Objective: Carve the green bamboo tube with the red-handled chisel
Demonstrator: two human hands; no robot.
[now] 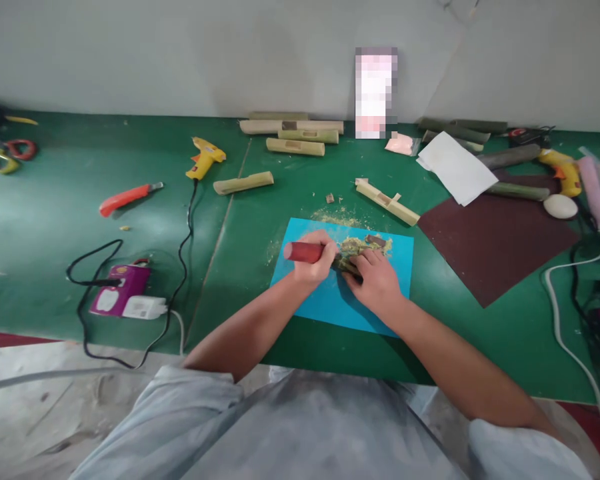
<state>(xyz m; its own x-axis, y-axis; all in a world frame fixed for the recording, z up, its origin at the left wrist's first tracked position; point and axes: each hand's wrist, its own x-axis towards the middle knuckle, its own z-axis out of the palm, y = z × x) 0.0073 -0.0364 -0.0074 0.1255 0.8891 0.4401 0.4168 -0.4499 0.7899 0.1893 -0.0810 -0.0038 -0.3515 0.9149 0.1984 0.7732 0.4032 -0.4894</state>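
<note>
My left hand is closed around the red handle of a tool whose working end I cannot make out. The handle points out to the left, and the tool's other side meets a dark green bamboo piece. Fingers of my right hand press around that bamboo, hiding much of it. Underneath lies a blue sheet, strewn with yellowish shavings and a small brown chip just beyond my right fingers.
Cut bamboo pieces lie at the back, and another notched one beyond the sheet. A yellow glue gun, red utility knife and power strip with cords are leftward. Brown paper and white paper lie right.
</note>
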